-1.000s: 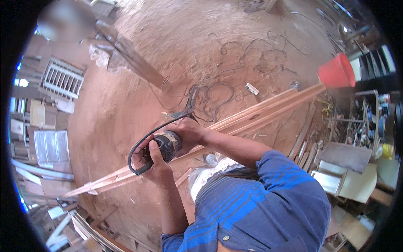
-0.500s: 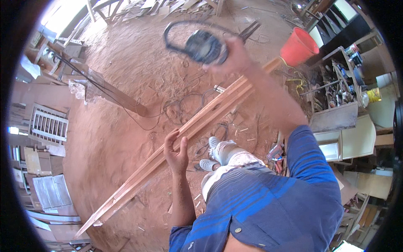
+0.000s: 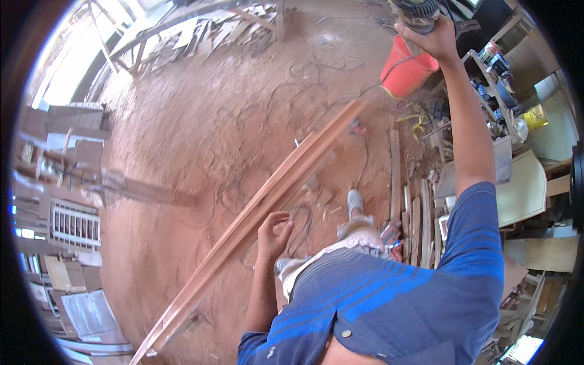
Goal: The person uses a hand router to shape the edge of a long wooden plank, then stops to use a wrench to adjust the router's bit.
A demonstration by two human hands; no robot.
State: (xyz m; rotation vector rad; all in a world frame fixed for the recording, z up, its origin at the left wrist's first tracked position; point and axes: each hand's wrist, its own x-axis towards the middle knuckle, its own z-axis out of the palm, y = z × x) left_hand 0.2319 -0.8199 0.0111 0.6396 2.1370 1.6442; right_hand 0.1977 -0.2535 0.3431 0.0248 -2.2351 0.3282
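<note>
Raised at the upper right, my right hand (image 3: 440, 42) grips a dark, corded handheld power tool (image 3: 417, 13); the frame edge partly cuts it off and its exact kind is unclear. My left hand (image 3: 274, 236) hangs beside a long wooden beam (image 3: 255, 210), fingers curved and parted from the thumb, with nothing in it. A groove or seam runs along the reddish beam, which slants from the lower left to the upper middle. Below the tool stands a red bucket (image 3: 406, 74), with the tool's cord passing in front of it.
Cables (image 3: 301, 228) lie on the dusty earth floor around the beam. Wood strips (image 3: 416, 225) lie right of my feet. A shelf of tools and cans (image 3: 496, 79) stands at the right, a slatted panel (image 3: 74, 225) at the left, and scrap boards (image 3: 210, 33) are piled at the back.
My right hand has carried the power tool right and away, from over the floor to above the bucket. My left hand has come off the beam. My feet have shifted.
</note>
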